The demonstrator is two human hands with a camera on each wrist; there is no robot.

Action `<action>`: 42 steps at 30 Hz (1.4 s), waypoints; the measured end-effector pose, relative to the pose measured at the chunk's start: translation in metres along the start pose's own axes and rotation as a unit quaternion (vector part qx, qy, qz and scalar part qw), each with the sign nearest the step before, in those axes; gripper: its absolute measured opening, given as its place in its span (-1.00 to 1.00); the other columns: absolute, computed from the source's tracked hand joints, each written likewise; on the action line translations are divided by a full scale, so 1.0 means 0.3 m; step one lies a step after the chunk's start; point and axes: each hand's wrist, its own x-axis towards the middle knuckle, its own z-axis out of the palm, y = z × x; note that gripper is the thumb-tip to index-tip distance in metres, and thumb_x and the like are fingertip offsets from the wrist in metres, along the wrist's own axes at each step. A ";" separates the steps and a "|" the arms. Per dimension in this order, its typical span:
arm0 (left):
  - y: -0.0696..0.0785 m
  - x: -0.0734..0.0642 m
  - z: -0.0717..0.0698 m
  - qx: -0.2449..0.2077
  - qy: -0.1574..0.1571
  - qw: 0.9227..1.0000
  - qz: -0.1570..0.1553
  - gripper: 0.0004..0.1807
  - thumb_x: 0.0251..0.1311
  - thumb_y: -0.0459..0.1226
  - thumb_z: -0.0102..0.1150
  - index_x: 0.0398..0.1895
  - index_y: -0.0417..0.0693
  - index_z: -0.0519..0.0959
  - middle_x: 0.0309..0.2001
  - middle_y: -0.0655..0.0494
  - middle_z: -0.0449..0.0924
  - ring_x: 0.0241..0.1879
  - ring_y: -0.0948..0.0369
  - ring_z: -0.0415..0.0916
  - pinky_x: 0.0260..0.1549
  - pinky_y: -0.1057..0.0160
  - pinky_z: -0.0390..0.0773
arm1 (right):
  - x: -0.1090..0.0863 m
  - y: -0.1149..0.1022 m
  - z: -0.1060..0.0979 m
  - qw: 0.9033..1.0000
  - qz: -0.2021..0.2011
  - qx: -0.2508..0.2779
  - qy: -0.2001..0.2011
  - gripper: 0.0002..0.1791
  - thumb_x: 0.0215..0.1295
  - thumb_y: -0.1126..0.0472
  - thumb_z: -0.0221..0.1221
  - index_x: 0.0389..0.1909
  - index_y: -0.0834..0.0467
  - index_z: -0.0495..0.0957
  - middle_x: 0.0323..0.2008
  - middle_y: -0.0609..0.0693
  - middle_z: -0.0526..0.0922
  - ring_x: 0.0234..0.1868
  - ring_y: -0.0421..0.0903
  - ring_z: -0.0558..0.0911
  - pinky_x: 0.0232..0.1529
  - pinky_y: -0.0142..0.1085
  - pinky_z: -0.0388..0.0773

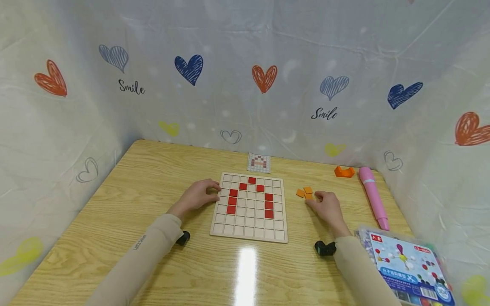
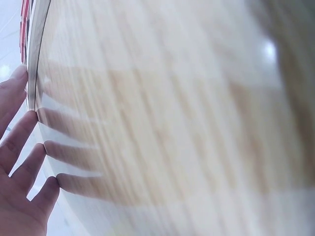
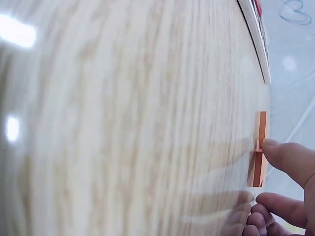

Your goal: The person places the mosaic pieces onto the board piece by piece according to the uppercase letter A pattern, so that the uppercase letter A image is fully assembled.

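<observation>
A wooden grid board lies flat on the table, with several red square tiles set in an arch-like pattern. My left hand is at the board's left edge. In the left wrist view, its thumb is against that edge and the other fingertips rest on the table. Orange square tiles lie right of the board beside my right hand. The right thumb touches one orange tile, while the index fingertip stays just apart from it. The remaining right fingers are curled.
Behind the board lies a small printed pattern card. Toward the right are an orange cradle-shaped piece, a pink pen-shaped device and a clear box with a molecule-model label. A printed curtain surrounds the wooden table.
</observation>
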 end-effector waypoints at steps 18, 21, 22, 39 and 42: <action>0.007 -0.004 -0.003 0.002 0.001 1.000 -0.001 -0.67 0.19 -0.23 0.34 0.01 -0.12 0.64 0.24 -0.06 0.50 0.30 -0.08 0.34 0.31 -0.09 0.28 | 0.005 0.023 -0.006 0.999 -0.033 -0.014 0.017 -0.64 0.30 0.29 0.21 0.02 0.46 0.56 -0.14 0.33 0.63 -0.13 0.19 0.61 -0.01 0.06 0.52; 0.006 -0.004 -0.002 0.002 0.003 1.000 0.001 -0.67 0.19 -0.22 0.35 0.01 -0.12 0.65 0.24 -0.06 0.50 0.30 -0.08 0.35 0.31 -0.09 0.28 | 0.001 0.021 -0.008 0.999 -0.037 -0.015 0.015 -0.65 0.30 0.30 0.21 0.02 0.46 0.56 -0.15 0.32 0.64 -0.13 0.18 0.61 -0.02 0.06 0.54; 0.005 -0.004 -0.002 0.002 0.003 1.000 0.001 -0.67 0.19 -0.22 0.35 0.01 -0.12 0.65 0.24 -0.06 0.50 0.30 -0.07 0.35 0.31 -0.09 0.28 | 0.000 0.020 -0.009 0.999 -0.037 -0.014 0.013 -0.65 0.30 0.30 0.21 0.02 0.46 0.56 -0.14 0.32 0.64 -0.13 0.18 0.61 -0.03 0.05 0.54; -0.008 0.000 0.005 0.007 0.007 1.000 0.004 -0.68 0.17 -0.23 0.36 0.00 -0.11 0.65 0.23 -0.05 0.50 0.30 -0.07 0.34 0.32 -0.08 0.28 | 0.001 0.024 -0.006 0.999 -0.043 0.004 0.007 -0.60 0.28 0.26 0.24 0.05 0.42 0.56 -0.07 0.32 0.63 -0.09 0.19 0.61 -0.01 0.05 0.54; -0.008 0.000 0.005 0.007 0.008 1.000 0.004 -0.67 0.18 -0.23 0.36 0.00 -0.11 0.65 0.23 -0.05 0.50 0.30 -0.07 0.34 0.31 -0.09 0.28 | 0.001 0.021 -0.006 0.999 -0.043 0.004 0.007 -0.60 0.27 0.24 0.24 0.04 0.42 0.57 -0.10 0.31 0.63 -0.11 0.18 0.60 -0.03 0.04 0.53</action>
